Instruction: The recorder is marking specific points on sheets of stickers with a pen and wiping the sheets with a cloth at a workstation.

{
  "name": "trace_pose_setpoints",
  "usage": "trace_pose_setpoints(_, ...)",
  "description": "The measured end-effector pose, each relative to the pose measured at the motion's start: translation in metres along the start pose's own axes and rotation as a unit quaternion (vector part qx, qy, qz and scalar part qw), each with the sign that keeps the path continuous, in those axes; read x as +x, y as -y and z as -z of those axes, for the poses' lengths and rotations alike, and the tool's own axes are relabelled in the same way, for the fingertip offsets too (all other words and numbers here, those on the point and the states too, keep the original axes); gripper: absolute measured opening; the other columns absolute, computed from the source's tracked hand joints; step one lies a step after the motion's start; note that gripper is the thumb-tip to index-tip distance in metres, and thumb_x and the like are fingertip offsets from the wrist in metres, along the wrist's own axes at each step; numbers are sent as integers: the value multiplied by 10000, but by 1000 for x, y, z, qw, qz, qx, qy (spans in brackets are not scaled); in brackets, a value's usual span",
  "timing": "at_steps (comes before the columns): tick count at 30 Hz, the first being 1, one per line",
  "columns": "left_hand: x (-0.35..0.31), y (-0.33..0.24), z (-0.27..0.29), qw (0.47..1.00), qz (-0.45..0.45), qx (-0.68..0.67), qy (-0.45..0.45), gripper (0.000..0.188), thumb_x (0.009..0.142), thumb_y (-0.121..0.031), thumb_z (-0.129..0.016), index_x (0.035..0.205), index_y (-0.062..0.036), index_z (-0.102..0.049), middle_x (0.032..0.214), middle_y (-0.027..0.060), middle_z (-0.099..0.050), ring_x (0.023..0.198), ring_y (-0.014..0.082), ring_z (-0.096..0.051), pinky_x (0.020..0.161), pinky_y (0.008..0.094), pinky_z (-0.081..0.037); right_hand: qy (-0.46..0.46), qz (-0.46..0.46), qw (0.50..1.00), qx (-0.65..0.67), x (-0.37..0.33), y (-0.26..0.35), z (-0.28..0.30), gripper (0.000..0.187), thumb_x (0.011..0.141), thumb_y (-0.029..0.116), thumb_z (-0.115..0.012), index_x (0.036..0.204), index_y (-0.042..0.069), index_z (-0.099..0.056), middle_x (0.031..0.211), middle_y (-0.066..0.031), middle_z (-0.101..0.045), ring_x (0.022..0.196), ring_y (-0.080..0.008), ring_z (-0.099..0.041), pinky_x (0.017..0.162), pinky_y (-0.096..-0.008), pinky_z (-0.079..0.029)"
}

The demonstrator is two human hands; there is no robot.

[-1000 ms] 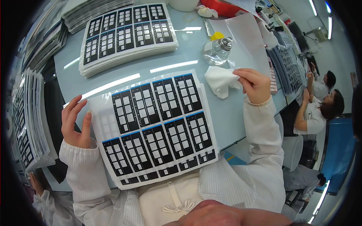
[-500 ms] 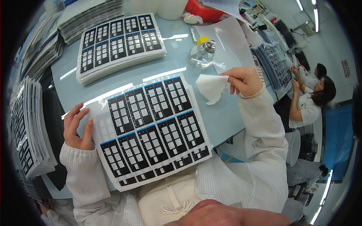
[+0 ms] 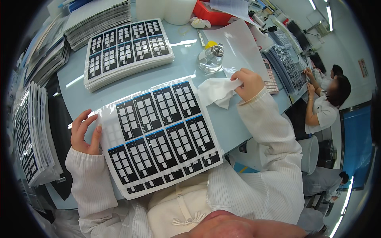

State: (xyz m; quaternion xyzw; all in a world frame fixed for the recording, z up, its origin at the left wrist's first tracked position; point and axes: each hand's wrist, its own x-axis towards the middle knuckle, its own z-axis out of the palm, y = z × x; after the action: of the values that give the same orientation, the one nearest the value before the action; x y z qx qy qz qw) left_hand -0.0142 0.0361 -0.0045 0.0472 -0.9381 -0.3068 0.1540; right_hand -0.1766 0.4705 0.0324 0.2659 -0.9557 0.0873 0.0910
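A pile of clear-backed sheets (image 3: 162, 137) printed with black and white panels and blue strips lies slightly turned in front of me. At its upper left edge rests my left hand (image 3: 84, 134), fingers apart, with fingertips and thumb by the sheet's margin. My right hand (image 3: 250, 85) pinches a corner of a white cloth (image 3: 219, 92), which droops beside the pile's upper right corner. Just beyond the cloth stands a clear bottle (image 3: 210, 61) with a metal top.
A thicker stack of similar sheets (image 3: 129, 69) lies farther back. More stacks (image 3: 33, 135) line the left side. A pink calculator (image 3: 271, 81) and a red bin (image 3: 214, 16) are at the right and back. Co-workers (image 3: 323, 105) sit along the right.
My right hand has moved slightly left and down, bringing the cloth closer to the pile's upper right corner. My left hand stays at the left edge.
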Motion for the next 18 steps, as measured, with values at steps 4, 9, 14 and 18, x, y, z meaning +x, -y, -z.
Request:
trace_pose_setpoints(4,0,-1,1,1000,-3,6,5,293,804,-182,-632,1071,-62,-638,1218,144,-545,1155,335,-489,957,464,-403,142,-27,942,302,1,-10,10,144,705,62,-700,833,-2,-678,700,-45,-635,642,-108,-594,584,-261,-470)
trace_pose_setpoints(9,1,1,0,1000,-4,8,9,297,804,-183,-634,1077,-66,-638,1225,143,-542,1158,334,-487,955,463,-405,-34,-327,849,413,14,-17,21,237,771,190,-706,861,-27,-681,746,-36,-652,690,-106,-589,641,-243,-453)
trace_pose_setpoints(14,0,2,0,1000,1,-3,2,299,805,-180,-636,1082,-67,-636,1231,142,-538,1168,334,-480,960,464,-399,-272,-171,696,643,6,-22,10,304,871,184,-596,1079,-37,-609,995,-67,-629,933,-141,-583,857,-264,-433)
trace_pose_setpoints(18,0,0,0,1000,9,3,8,296,809,-179,-633,1084,-69,-635,1233,141,-537,1175,333,-476,974,459,-387,-333,-185,566,731,17,-38,1,485,935,315,-492,1287,-13,-433,1266,-143,-515,1148,-241,-502,998,-349,-365)
